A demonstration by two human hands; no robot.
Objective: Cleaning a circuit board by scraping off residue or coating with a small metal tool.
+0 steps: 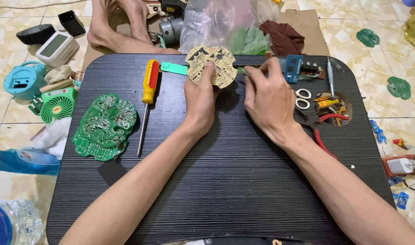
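On the black ribbed table [225, 181], above a tiled floor [380, 68], the left hand [200, 97] grips a round tan circuit board [211, 66]; the right hand [269, 97], beside the board, pinches a thin tool [242, 69].

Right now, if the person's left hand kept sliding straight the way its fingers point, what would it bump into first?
The left hand already grips the tan round circuit board. Straight beyond it, past the table's far edge, the clear plastic bag looks first in line, though depth is unclear.
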